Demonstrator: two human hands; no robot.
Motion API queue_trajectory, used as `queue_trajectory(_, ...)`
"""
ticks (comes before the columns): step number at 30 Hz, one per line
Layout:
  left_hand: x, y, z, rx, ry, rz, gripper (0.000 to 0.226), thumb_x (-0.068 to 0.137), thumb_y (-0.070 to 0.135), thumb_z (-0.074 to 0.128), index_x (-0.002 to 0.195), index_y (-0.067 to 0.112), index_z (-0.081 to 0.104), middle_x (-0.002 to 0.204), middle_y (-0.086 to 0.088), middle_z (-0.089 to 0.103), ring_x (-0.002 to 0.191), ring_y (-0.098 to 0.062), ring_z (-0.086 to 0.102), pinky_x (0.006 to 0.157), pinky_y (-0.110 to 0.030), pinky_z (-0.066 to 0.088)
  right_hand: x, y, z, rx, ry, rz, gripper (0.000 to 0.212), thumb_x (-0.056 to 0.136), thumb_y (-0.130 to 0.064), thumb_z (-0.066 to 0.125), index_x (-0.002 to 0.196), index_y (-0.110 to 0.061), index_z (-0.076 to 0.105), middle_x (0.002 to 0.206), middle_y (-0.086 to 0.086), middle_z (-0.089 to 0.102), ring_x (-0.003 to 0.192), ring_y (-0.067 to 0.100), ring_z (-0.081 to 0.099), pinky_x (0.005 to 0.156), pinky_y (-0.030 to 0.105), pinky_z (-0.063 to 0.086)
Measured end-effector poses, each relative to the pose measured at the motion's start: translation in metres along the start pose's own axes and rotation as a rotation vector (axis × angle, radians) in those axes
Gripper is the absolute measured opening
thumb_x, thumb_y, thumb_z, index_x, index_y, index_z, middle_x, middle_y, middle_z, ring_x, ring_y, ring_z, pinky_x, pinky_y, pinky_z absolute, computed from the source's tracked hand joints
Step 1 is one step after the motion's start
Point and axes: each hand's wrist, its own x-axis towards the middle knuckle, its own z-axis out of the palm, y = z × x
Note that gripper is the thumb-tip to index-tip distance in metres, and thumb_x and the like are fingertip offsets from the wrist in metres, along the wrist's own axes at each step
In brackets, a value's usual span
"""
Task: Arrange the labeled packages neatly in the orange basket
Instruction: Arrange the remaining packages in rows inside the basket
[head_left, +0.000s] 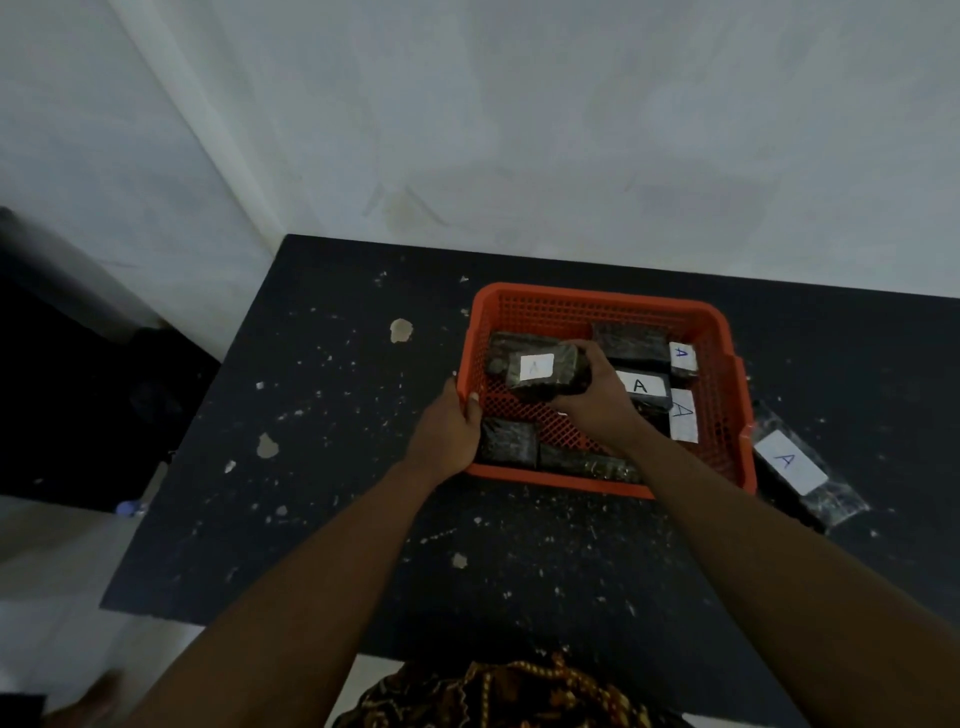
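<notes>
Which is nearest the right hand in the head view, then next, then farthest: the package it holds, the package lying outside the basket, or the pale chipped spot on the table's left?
From the right hand:
1. Held package, in its grip, over the orange basket.
2. Outside package, on the table right of the basket.
3. Chipped spot, left of the basket.

The orange mesh basket (602, 306) holds several dark wrapped packages, some with white "A" labels. One labeled package (545, 371) is tilted above its floor. Another (800, 465) lies outside, just right.
</notes>
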Motion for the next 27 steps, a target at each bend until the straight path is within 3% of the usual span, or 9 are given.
queue_trajectory(2, 0.000, 0.000, 0.000, 0.007, 0.004, 0.002, 0.025, 0.103, 0.030, 0.039, 0.120, 0.014, 0.048, 0.092, 0.005, 0.057, 0.080, -0.009, 0.057, 0.073, -0.025, 0.041, 0.001, 0.004, 0.000, -0.044, 0.008, 0.035, 0.063, 0.071, 0.001, 0.077, 0.120, -0.023, 0.045, 0.109, -0.005, 0.060, 0.104, 0.015, 0.060, 0.073, 0.018, 0.051)
queue_trajectory(4, 0.000, 0.000, 0.000, 0.007, -0.003, -0.001, 0.026, 0.103, 0.031, 0.038, 0.121, 0.014, 0.048, 0.093, 0.006, 0.057, 0.078, -0.004, 0.055, 0.073, -0.026, 0.045, 0.003, 0.010, 0.002, -0.122, -0.003, 0.076, 0.066, 0.072, -0.007, 0.080, 0.127, -0.018, 0.045, 0.119, 0.004, 0.058, 0.113, 0.021, 0.056, 0.087, 0.029, 0.051)
queue_trajectory(7, 0.000, 0.001, 0.001, 0.013, -0.001, -0.016, 0.029, 0.103, 0.031, 0.038, 0.124, 0.013, 0.047, 0.099, 0.002, 0.059, 0.085, -0.011, 0.057, 0.078, -0.029, 0.046, 0.006, 0.017, 0.006, -0.238, -0.057, 0.138, 0.077, 0.073, -0.018, 0.083, 0.138, -0.014, 0.040, 0.132, 0.015, 0.048, 0.121, 0.031, 0.050, 0.104, 0.046, 0.043)
queue_trajectory(10, 0.000, 0.001, 0.002, 0.010, 0.015, -0.023, 0.029, 0.102, 0.030, 0.040, 0.124, 0.012, 0.048, 0.102, -0.001, 0.061, 0.088, -0.013, 0.057, 0.079, -0.029, 0.044, 0.004, 0.019, 0.013, -0.202, -0.046, 0.184, 0.082, 0.075, -0.016, 0.081, 0.142, -0.016, 0.033, 0.136, 0.016, 0.045, 0.124, 0.033, 0.047, 0.104, 0.049, 0.042)
queue_trajectory(14, -0.001, 0.000, 0.001, 0.005, 0.020, -0.026, 0.027, 0.102, 0.030, 0.040, 0.120, 0.012, 0.049, 0.100, -0.001, 0.061, 0.092, -0.018, 0.060, 0.079, -0.029, 0.044, 0.002, 0.018, 0.020, -0.269, -0.025, 0.099, 0.074, 0.073, -0.007, 0.078, 0.131, -0.024, 0.035, 0.131, 0.017, 0.044, 0.118, 0.035, 0.048, 0.101, 0.048, 0.044)
queue_trajectory(17, -0.001, -0.001, 0.002, 0.001, 0.006, -0.031, 0.024, 0.102, 0.032, 0.039, 0.117, 0.016, 0.048, 0.098, 0.002, 0.059, 0.092, -0.018, 0.061, 0.079, -0.031, 0.046, 0.001, 0.018, 0.020, -0.460, -0.028, 0.076, 0.070, 0.075, -0.015, 0.075, 0.134, -0.022, 0.037, 0.135, 0.016, 0.027, 0.111, 0.040, 0.050, 0.096, 0.041, 0.045)
queue_trajectory(20, 0.000, 0.000, 0.002, 0.001, 0.010, -0.035, 0.028, 0.102, 0.032, 0.039, 0.120, 0.014, 0.048, 0.103, -0.003, 0.061, 0.093, -0.019, 0.061, 0.083, -0.035, 0.049, 0.002, 0.018, 0.021, -0.464, -0.043, 0.131, 0.074, 0.078, -0.030, 0.070, 0.141, -0.024, 0.032, 0.139, 0.013, 0.019, 0.110, 0.039, 0.051, 0.097, 0.042, 0.046)
queue_trajectory(27, -0.001, 0.000, 0.002, -0.020, 0.010, -0.024, 0.028, 0.102, 0.031, 0.039, 0.122, 0.014, 0.048, 0.109, -0.006, 0.063, 0.098, -0.021, 0.061, 0.087, -0.038, 0.050, 0.003, 0.018, 0.027, -0.411, 0.005, 0.106, 0.063, 0.082, -0.030, 0.072, 0.136, -0.016, 0.044, 0.134, 0.015, 0.050, 0.117, 0.030, 0.052, 0.098, 0.036, 0.044)
